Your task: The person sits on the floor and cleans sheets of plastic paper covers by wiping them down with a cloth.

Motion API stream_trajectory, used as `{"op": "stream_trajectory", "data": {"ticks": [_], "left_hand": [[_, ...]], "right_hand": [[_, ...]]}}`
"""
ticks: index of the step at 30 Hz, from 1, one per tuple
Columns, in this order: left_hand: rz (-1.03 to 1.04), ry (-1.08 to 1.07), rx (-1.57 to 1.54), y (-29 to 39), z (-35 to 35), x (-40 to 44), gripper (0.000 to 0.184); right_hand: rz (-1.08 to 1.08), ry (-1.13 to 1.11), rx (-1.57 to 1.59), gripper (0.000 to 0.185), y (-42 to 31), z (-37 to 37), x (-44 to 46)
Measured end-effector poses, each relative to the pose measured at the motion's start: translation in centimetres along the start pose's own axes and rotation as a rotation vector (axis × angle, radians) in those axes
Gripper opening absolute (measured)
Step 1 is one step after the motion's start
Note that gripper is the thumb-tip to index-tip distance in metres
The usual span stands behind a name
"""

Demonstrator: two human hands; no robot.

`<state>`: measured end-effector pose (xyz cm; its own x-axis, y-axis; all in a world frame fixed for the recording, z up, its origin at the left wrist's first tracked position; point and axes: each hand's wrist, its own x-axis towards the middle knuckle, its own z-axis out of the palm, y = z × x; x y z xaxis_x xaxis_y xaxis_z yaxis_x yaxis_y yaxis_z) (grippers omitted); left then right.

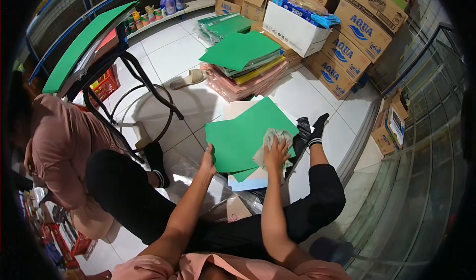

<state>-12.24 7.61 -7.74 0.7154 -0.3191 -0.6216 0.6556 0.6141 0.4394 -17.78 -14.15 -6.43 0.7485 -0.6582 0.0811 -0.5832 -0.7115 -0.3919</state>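
Ideally, the spread right hand [276, 154] presses the cloth [260, 156] evenly, the left hand [208, 162] gripping the green sheet [235, 141] edgewise.

AQUA boxes [343, 53] stand stacked beside a white SIDU box [291, 29] on tiles [167, 57].

Matt green paper [238, 136] — crumpled cloth [273, 143], glossy tiles [168, 57]

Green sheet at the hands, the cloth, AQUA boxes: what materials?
Green sheet: likely card or heavy paper, matte; lies flat, crisp edges. Cloth: soft fabric, fibre unclear; bunched in folds. AQUA boxes: probably corrugated cardboard, dull brown, printed faces, square edges.
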Motion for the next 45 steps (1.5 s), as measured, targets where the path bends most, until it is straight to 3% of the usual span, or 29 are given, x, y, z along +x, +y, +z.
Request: {"op": "stream_trajectory", "data": {"ticks": [4,8,11,14,18,26,28,30,33,38,43,45], "left_hand": [[-0.029,-0.084,-0.111,0.5,1.1,-0.7,0.053],[0.084,-0.53,-0.146,0.2,0.6,0.5,0.063],[0.071,-0.501,-0.153,1.4,1.8,-1.4,0.059],[0.048,-0.47,-0.177,1.1,2.1,-2.1,0.055],[0.227,-0.175,0.18,-0.5,-0.7,1.5,0.05],[0.204,-0.084,0.105,-1.0,-1.0,1.7,0.046],[0.177,-0.087,0.068,-0.9,-1.2,2.2,0.048],[0.125,-0.097,0.04,-0.8,-1.1,2.5,0.048],[-0.045,-0.117,-0.023,0.0,-0.7,1.8,0.05],[-0.03,-0.213,-0.171,1.1,3.0,-2.5,0.054],[-0.037,-0.462,-0.274,1.7,4.3,-4.6,0.052],[-0.022,-0.406,-0.215,1.0,2.5,-2.2,0.051]], "right_hand": [[-0.223,-0.075,0.023,0.053,-5.3,1.6,-6.7],[-0.504,-0.085,0.432,0.045,-11.1,3.4,-9.5],[-0.554,-0.158,0.546,0.042,-12.8,3.9,-6.6],[-0.647,-0.254,0.3,0.042,-13.4,3.8,-3.1],[-0.681,-0.249,0.035,0.044,-12.2,4.0,1.0],[-0.37,0.085,-0.147,0.044,-0.6,1.3,7.4],[-0.194,0.139,-0.145,0.043,0.8,0.6,7.3],[-0.187,0.199,-0.189,0.043,0.9,1.1,6.5],[-0.264,0.159,-0.148,0.045,-1.8,1.4,3.7],[-0.61,0.1,0.081,0.047,-8.6,3.7,-2.3],[-0.665,0.05,0.326,0.046,-10.1,3.2,-6.7],[-0.669,-0.031,0.249,0.045,-8.8,2.3,-6.5]]}}
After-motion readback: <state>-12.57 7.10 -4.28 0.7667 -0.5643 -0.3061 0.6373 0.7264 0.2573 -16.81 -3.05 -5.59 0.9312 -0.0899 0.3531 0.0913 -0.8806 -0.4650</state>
